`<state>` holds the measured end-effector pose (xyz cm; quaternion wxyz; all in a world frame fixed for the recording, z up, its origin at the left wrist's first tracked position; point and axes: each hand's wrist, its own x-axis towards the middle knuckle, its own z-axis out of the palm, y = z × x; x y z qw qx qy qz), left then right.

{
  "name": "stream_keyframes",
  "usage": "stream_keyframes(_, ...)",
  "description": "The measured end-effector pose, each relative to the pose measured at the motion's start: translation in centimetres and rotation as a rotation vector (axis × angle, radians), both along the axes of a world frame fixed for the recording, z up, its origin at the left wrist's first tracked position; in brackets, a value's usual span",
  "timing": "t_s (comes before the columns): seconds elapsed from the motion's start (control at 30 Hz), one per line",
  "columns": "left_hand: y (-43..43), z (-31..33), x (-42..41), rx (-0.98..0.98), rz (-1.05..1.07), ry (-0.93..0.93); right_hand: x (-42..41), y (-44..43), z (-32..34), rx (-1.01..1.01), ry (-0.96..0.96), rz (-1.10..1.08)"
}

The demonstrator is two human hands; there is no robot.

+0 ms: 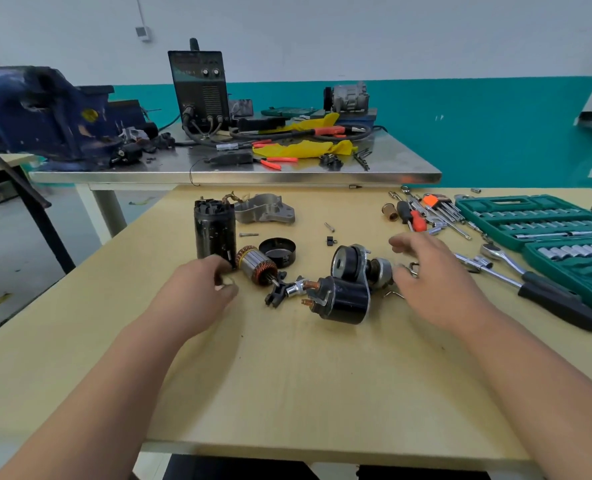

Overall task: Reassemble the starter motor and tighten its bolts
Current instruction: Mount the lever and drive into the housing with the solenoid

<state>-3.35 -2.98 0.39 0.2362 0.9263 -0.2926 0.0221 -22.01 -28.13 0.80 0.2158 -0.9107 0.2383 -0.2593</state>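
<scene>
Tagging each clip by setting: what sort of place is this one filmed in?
Most likely a mechanical repair workshop: a blue bench vise and a welding machine on the steel table, and an open socket set beside dismantled starter motor parts on the wooden bench.

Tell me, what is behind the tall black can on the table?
A grey metal bracket lies behind the black can, a little to its right. The can hides the bracket's left end, so that part cannot be seen.

A black motor housing point(215, 232), copper-wound armature point(256, 265), teal socket case point(537, 220), pale yellow table point(287, 375).
</scene>
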Motion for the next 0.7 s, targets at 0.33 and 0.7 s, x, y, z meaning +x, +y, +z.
stream_keyframes(0.33,-7.5,0.5,-2.5,0.405,-0.356,-0.305,3.2,3.3,0.4,-0.038,-0.095,0.148)
stream_keyframes(0.7,-6.8,1.0,-1.3,0.553,-0.230,-0.330,1.0,-4.4,0.5,0.575,-0.539,-0.282)
